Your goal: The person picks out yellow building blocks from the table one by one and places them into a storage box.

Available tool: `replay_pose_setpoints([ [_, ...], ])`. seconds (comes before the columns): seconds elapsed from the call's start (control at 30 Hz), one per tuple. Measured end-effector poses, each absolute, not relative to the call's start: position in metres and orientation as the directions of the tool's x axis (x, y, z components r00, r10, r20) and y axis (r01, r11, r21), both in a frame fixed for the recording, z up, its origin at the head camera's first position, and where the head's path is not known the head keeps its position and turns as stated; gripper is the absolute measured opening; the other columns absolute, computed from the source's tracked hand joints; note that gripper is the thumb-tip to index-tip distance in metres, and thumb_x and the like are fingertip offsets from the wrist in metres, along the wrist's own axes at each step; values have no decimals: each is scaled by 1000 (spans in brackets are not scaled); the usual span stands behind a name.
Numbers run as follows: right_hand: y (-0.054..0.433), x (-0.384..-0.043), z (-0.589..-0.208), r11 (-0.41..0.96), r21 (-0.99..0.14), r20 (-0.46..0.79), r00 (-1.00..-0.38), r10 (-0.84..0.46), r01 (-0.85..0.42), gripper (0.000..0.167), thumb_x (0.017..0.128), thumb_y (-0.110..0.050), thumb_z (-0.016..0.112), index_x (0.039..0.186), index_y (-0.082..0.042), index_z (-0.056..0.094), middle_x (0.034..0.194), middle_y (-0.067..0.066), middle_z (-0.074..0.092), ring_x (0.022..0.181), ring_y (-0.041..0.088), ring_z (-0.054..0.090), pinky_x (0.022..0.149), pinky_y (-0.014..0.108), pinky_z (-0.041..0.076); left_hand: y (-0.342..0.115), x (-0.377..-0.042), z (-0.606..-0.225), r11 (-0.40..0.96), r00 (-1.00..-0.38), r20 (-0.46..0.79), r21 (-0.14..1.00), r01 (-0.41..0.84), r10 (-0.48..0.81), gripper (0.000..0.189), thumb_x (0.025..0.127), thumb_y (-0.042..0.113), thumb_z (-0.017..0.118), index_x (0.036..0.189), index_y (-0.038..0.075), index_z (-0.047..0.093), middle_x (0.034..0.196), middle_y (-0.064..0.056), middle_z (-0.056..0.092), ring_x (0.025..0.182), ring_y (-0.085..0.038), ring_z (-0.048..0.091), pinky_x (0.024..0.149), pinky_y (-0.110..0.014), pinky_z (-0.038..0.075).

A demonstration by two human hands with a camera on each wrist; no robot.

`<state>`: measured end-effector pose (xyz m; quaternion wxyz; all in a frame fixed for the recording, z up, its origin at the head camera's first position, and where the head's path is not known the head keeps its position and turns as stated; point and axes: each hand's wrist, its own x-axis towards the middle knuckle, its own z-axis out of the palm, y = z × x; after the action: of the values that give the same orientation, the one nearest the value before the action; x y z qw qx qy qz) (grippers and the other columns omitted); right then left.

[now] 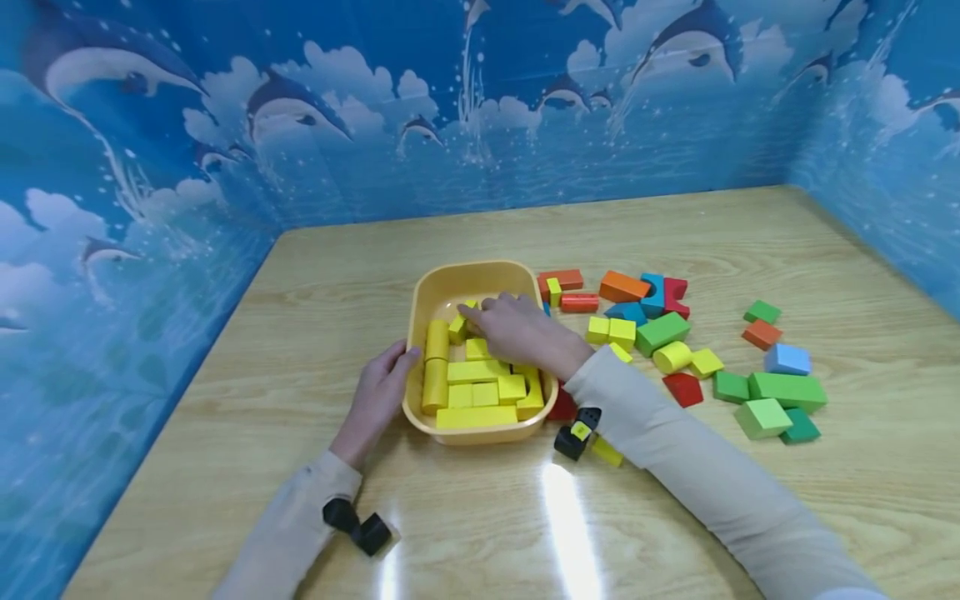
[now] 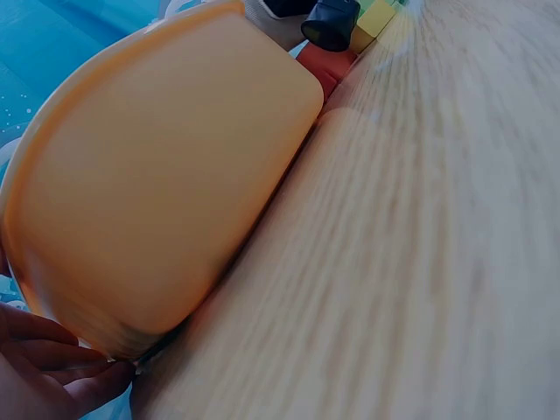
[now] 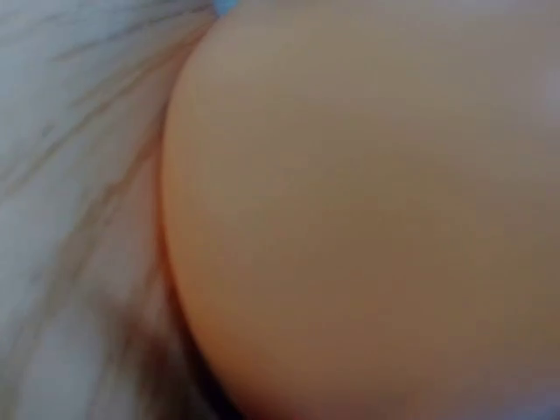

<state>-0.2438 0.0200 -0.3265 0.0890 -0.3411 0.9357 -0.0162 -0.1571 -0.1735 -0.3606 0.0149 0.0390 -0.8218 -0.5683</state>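
A peach plastic tub (image 1: 480, 435) sits on the table with yellow blocks inside. My left hand (image 1: 377, 393) holds its left side, thumb along the rim; in the left wrist view, bent fingers (image 2: 74, 359) meet the tub's outer lower corner. My right hand (image 1: 521, 329) reaches over the right rim, its forefinger lying across a small yellow block (image 1: 456, 329) towards the back. Its thumb is hidden below, so I cannot tell whether it pinches that block. Two yellow cylinders (image 1: 435, 387) line the left wall, beside long yellow blocks (image 1: 476, 372). The right wrist view shows mostly the tub's blurred wall (image 3: 367, 210).
Right of the tub lie loose blocks: orange (image 1: 624, 287), blue (image 1: 652, 296), yellow (image 1: 622, 333) and green (image 1: 663, 332). Farther right is another group with a long green block (image 1: 787, 390). A yellow block (image 1: 607, 451) lies near the right forearm. Dolphin-printed walls (image 1: 480, 125) border the table.
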Motion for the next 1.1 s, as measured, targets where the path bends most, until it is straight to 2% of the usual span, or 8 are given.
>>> replay_pose_setpoints([
  [0.13,16,-246,-328,819,-65,-162,-804,-572,-570,50,104,-23,38,152,-9,30,137,15,51,119,33,51,99,47,46,-174,-157,-361,353,-997,-14,935,-41,-78,43,102,19,44,138,-3,49,128,-26,57,110,-35,60,91,-40,53],
  [0.33,13,-248,-329,859,-23,-145,-848,-509,-512,49,103,-20,40,146,3,36,126,20,58,106,31,59,95,46,49,-174,-158,-360,362,-998,-18,931,-38,-59,44,102,20,43,139,-3,48,131,-25,55,115,-35,58,95,-42,51],
  [0.47,12,-250,-329,870,-35,-111,-863,-492,-492,49,103,-25,41,142,5,39,112,20,63,87,28,64,78,41,57,-175,-158,-361,384,-998,-13,923,-33,-56,44,103,22,42,138,-3,48,131,-25,56,114,-33,57,95,-41,50],
  [0.57,13,-252,-330,862,-79,-61,-861,-505,-500,42,101,-24,48,135,1,48,99,15,63,78,25,62,70,39,57,-176,-157,-361,387,-998,-12,921,-33,-57,44,103,22,42,138,-3,48,130,-24,56,113,-32,58,94,-40,51],
  [0.77,20,-256,-332,776,-190,65,-796,-601,-601,25,93,-14,63,116,-5,58,84,8,61,76,24,57,76,42,49,-175,-157,-360,384,-998,-17,923,-38,-58,44,103,22,42,138,-3,48,130,-25,56,112,-33,59,92,-39,53],
  [0.87,22,-258,-331,710,-263,77,-748,-659,-653,24,92,-5,63,116,-6,63,92,8,66,81,22,60,81,38,52,-175,-157,-360,382,-998,-21,923,-42,-60,44,103,22,42,139,-3,48,129,-26,56,111,-34,60,91,-40,53],
  [0.97,21,-259,-329,655,-333,42,-704,-709,-678,34,89,7,61,120,-6,66,111,8,68,99,21,62,91,34,52,-175,-157,-360,383,-998,-19,923,-40,-59,44,103,23,42,138,-2,48,129,-26,56,111,-35,60,92,-40,53],
  [1.1,17,-258,-326,643,-362,-47,-676,-735,-675,49,87,17,53,127,-10,64,134,12,56,125,28,50,106,40,42,-175,-157,-360,380,-998,-17,924,-38,-58,44,103,22,42,138,-3,48,130,-26,56,113,-35,59,93,-41,52],
])
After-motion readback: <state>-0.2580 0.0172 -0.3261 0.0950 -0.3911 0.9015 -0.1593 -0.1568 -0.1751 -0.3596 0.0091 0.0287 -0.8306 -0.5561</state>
